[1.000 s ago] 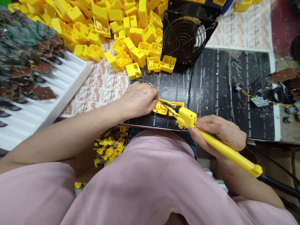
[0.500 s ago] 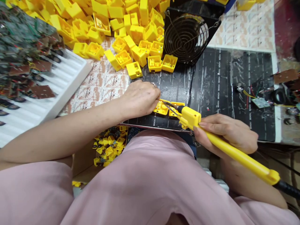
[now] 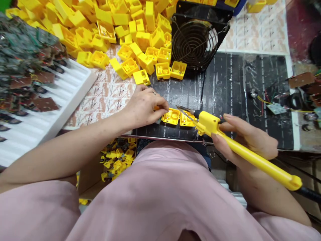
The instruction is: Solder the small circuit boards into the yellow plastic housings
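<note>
Right hand (image 3: 247,135) clenching yellow soldering iron (image 3: 240,152), left hand (image 3: 144,107) curled, grasp hidden, beside yellow plastic housings (image 3: 171,116), black wire-grille fan (image 3: 197,43) beyond

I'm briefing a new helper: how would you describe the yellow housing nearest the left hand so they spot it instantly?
Find the black bench mat below the round wire-guarded fan. At its near edge lie two open yellow plastic housings. Yours is the left one, beside the left hand; its neighbour is partly covered by the yellow soldering iron in the right hand.
</note>
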`<state>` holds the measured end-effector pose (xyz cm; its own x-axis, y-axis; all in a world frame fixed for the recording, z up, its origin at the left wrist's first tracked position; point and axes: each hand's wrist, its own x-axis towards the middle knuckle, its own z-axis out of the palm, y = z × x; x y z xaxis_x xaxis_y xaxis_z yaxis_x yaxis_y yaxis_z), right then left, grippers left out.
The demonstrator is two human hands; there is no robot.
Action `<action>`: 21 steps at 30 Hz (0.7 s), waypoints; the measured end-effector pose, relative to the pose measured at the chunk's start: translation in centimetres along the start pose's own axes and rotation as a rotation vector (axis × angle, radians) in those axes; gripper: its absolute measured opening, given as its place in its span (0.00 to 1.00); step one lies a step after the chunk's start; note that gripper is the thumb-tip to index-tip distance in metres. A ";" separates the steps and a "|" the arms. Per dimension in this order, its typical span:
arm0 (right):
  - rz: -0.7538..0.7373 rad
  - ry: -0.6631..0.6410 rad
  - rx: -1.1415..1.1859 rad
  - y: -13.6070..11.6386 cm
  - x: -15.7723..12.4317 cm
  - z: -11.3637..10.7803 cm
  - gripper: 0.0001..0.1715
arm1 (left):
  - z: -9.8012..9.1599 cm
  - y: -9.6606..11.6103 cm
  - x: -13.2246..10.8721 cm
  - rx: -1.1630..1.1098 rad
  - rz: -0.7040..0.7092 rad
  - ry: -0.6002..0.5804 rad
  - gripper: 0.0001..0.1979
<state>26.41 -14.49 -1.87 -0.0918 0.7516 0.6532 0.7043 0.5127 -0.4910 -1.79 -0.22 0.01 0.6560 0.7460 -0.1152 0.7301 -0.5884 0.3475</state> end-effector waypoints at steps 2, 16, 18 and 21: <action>0.017 -0.012 0.057 0.0 0.3 -0.2 0.28 | -0.2 0.1 -0.1 0.028 0.020 -0.042 0.12; -0.323 -0.195 0.221 0.3 2.7 0.8 0.10 | -0.5 1.4 0.5 0.208 0.064 -0.154 0.09; -0.319 -0.227 0.214 0.2 2.8 0.7 0.11 | -0.6 1.5 0.7 0.215 0.078 -0.170 0.09; -0.333 -0.254 0.226 0.3 3.1 0.3 0.11 | -0.8 1.6 1.1 0.227 0.092 -0.206 0.09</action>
<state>26.18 -11.86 -0.15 -0.4752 0.5943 0.6488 0.4392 0.7992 -0.4104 -0.02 -0.05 1.22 0.7292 0.6212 -0.2870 0.6749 -0.7223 0.1512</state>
